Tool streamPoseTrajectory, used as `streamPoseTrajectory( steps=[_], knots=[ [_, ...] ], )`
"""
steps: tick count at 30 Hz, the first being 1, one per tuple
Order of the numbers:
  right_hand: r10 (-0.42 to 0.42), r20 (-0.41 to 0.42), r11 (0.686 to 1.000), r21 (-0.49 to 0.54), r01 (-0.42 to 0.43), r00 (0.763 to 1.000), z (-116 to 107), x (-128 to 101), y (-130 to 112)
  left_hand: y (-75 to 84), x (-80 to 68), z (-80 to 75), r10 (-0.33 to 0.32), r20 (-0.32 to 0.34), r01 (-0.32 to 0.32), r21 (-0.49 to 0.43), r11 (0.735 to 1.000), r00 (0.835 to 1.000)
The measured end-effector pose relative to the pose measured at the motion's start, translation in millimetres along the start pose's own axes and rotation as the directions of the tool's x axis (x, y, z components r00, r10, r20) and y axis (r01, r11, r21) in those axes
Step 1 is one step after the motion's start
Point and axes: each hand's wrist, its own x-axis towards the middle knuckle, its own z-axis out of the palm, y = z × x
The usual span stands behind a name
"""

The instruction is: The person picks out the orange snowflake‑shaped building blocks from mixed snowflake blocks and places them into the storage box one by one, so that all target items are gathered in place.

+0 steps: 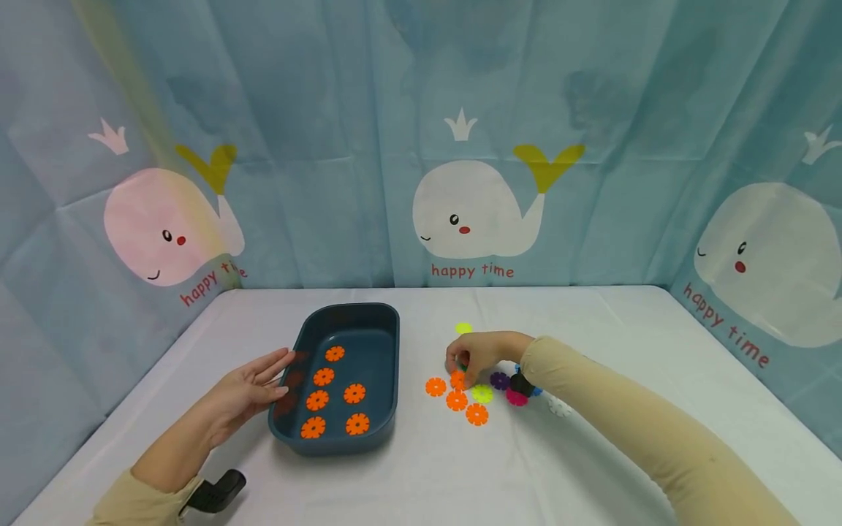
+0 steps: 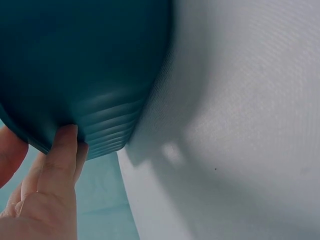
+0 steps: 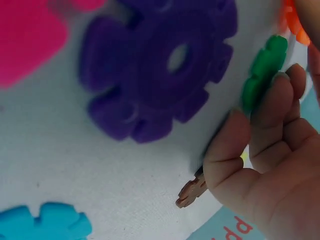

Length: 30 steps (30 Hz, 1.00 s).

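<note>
On the left, a dark blue tray (image 1: 397, 365) holds several orange notched plastic discs (image 1: 317, 400), lying flat. My left hand (image 1: 240, 394) touches its left rim and outer wall, the fingers fairly straight; the left wrist view shows fingertips against the tray's ribbed side. Over a loose group of discs, my right hand (image 1: 483, 354) has its fingers bent downward and pinches an orange notched disc (image 1: 457, 379) at the fingertips. More orange discs (image 1: 476, 414) lie just in front of it. A green disc (image 3: 265, 72) stands on edge by the curled fingers in the right wrist view.
Near the right hand are yellow-green discs (image 1: 482, 394), a purple disc (image 3: 160, 65), a pink disc (image 1: 517, 397), a light blue disc (image 3: 45, 222), a brown disc (image 3: 191, 192) and a clear disc (image 1: 559, 408). A whale-print curtain (image 1: 368, 146) hangs behind the white table (image 1: 460, 475).
</note>
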Motion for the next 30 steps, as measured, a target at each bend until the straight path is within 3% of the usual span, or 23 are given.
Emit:
streamPoseTrajectory(
  steps=[12, 20, 24, 30],
  knots=[
    [0.117, -0.167, 0.987, 0.128, -0.096, 0.979, -5.5, -1.2, -0.6, -1.3, 0.3, -1.7, -0.012, -0.015, 0.012, -0.010, 1.000, 1.000],
    [0.225, -0.233, 0.931, 0.337, -0.138, 0.946, -18.4, -12.2, -11.0, -0.6, -0.2, 0.7, -0.009, -0.015, 0.008, -0.014, 1.000, 1.000],
    [0.248, -0.260, 0.912, 0.387, -0.134, 0.933, -26.7, -19.7, -20.7, -0.4, 0.5, 1.4, -0.014, -0.022, 0.013, -0.019, 1.000, 1.000],
    [0.241, -0.268, 0.896, 0.431, -0.108, 0.933, -37.6, -25.1, -37.7, -1.5, 2.0, 0.5, -0.026, -0.014, 0.026, -0.020, 0.999, 1.000]
  ],
)
